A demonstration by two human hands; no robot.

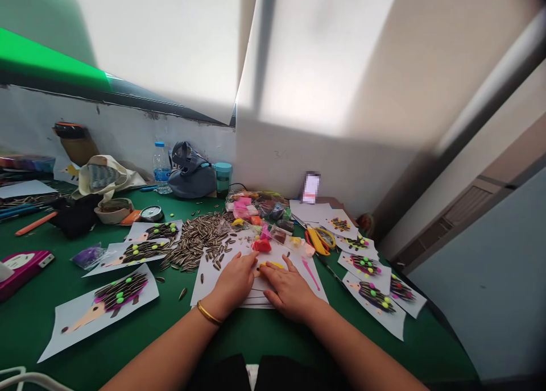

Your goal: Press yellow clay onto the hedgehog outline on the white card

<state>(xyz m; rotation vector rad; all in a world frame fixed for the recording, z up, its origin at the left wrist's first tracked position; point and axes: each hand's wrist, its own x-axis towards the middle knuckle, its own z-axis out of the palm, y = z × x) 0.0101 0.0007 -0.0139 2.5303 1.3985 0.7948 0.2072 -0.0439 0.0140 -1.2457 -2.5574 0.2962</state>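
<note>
A flat yellow piece of modelling clay [273, 265] lies on a stack of white paper [211, 283] in front of me. My right hand [290, 288] rests over it with fingers spread, fingertips on the clay and thumb out to the side. Against the clay's left end is my left hand [234, 282], lying on the paper with fingers stretched forward and partly hidden from view. A small dark spot shows between the hands. Just beyond them sits a red lump of clay [261, 245], and a pink strip [311, 274] lies on the paper to the right.
Sunflower seeds [198, 237] are heaped at the back left. Seed-covered hedgehog pictures lie left [106, 303] and right [375, 300]. Yellow-handled scissors [319, 240] rest right of the paper. Behind are clay packets [277, 209], a water bottle [161, 169], a bag [191, 178] and a phone [311, 187].
</note>
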